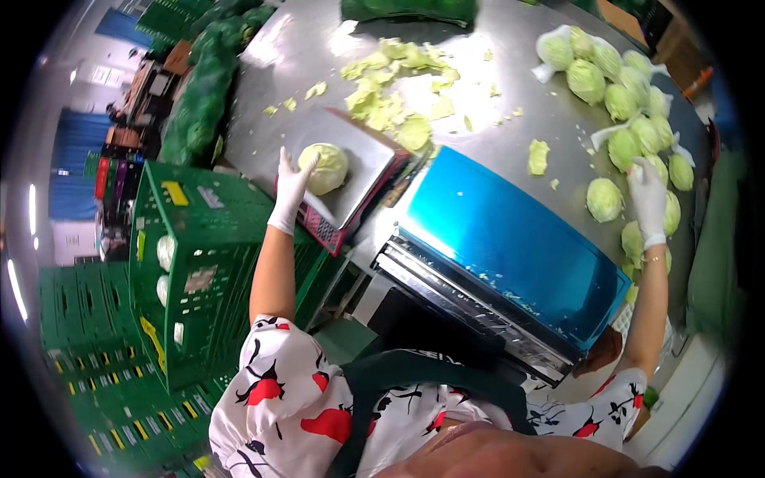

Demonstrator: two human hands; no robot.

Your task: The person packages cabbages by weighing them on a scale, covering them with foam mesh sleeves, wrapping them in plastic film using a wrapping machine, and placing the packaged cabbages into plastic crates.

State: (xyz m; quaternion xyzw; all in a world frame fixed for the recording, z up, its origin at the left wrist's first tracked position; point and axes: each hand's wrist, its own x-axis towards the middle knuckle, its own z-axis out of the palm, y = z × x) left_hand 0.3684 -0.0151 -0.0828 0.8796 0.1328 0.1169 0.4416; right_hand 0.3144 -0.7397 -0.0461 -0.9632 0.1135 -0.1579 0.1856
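Observation:
My left hand (292, 187), in a white glove, has its fingers spread at the left side of a pale green cabbage (324, 169). That cabbage rests on the metal plate of a scale (362, 173) with a red edge. On the right, my right hand (647, 199), also gloved, reaches over a pile of cabbages (625, 150); its fingertips are at the cabbages, and what they grip, if anything, is too small to tell. Some of the cabbages there are in white netting. One loose cabbage (604, 199) lies left of my right hand.
A blue-topped machine (510, 239) stands between my arms. Torn leaves (390, 92) are scattered over the metal table (510, 131). Green crates (191, 263) stand at the left, with green net sacks (199, 103) behind. Another green sack (408, 9) lies at the far edge.

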